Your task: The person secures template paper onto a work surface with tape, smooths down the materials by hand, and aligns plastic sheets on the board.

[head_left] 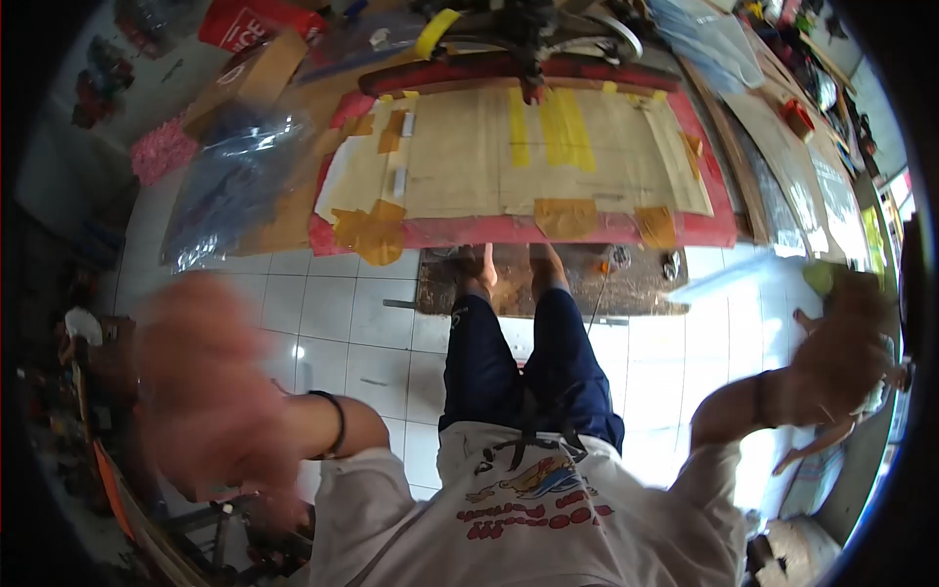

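My left hand [205, 362] is raised at the left, away from the board and smeared by motion; its fingers cannot be made out. Far to the right, my right hand [851, 333] is also blurred. A pale, see-through plastic sheet [734, 278] trails from it toward the middle, and the hand seems closed on its end. A yellow-green patch [824, 278] shows beside the fingers. Before me lies a flat tan board [450, 186] with red edges and strips of yellow and brown tape. A dark clamp-like metal part [533, 59] stands over its far edge.
Clear plastic bags [235, 186] lie on cardboard left of the board, near a cardboard box [245, 83] and a red bag [259, 24]. More plastic [704, 44] lies at the upper right, near a red tape roll [797, 119]. Another person's limbs [817, 445] show at the right.
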`<state>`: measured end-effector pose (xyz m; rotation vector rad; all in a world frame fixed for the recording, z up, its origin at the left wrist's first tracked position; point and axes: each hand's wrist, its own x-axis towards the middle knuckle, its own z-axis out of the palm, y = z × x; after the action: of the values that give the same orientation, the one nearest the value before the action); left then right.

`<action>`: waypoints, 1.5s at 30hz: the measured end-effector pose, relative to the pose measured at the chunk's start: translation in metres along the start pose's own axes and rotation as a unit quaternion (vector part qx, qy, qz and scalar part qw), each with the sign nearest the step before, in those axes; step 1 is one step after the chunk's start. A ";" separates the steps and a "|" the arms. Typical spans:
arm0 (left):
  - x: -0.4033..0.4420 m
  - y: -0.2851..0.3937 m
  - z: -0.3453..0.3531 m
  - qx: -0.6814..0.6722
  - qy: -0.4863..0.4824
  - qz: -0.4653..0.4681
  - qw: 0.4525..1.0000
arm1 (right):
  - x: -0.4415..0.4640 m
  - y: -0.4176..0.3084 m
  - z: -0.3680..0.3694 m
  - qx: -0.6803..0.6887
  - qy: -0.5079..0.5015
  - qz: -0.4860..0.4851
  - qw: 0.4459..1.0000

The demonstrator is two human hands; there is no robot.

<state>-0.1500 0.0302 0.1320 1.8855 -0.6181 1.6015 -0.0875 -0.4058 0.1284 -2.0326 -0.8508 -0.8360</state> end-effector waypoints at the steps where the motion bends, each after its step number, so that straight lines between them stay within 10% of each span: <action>1: 0.016 -0.003 -0.008 0.013 0.096 0.074 0.993 | 0.014 -0.009 -0.018 -0.052 0.003 -0.043 0.998; 7: 0.062 0.013 -0.011 -0.106 0.131 0.258 0.951 | 0.057 -0.034 -0.045 -0.142 -0.082 -0.123 0.979; 17: 0.064 0.016 0.002 -0.127 0.146 0.276 0.942 | 0.048 -0.037 -0.051 -0.152 -0.101 -0.080 0.980; 31: 0.056 -0.008 0.013 -0.146 0.164 0.250 0.943 | 0.069 -0.026 -0.011 -0.119 -0.151 -0.058 0.980; 45: 0.047 -0.049 0.059 -0.072 0.226 0.117 0.964 | 0.053 0.134 0.199 -0.188 -0.269 0.040 0.944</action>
<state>-0.0669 0.0256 0.1657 1.3141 -0.7472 1.9947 0.1002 -0.2914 0.0191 -2.6818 -0.9397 -0.4113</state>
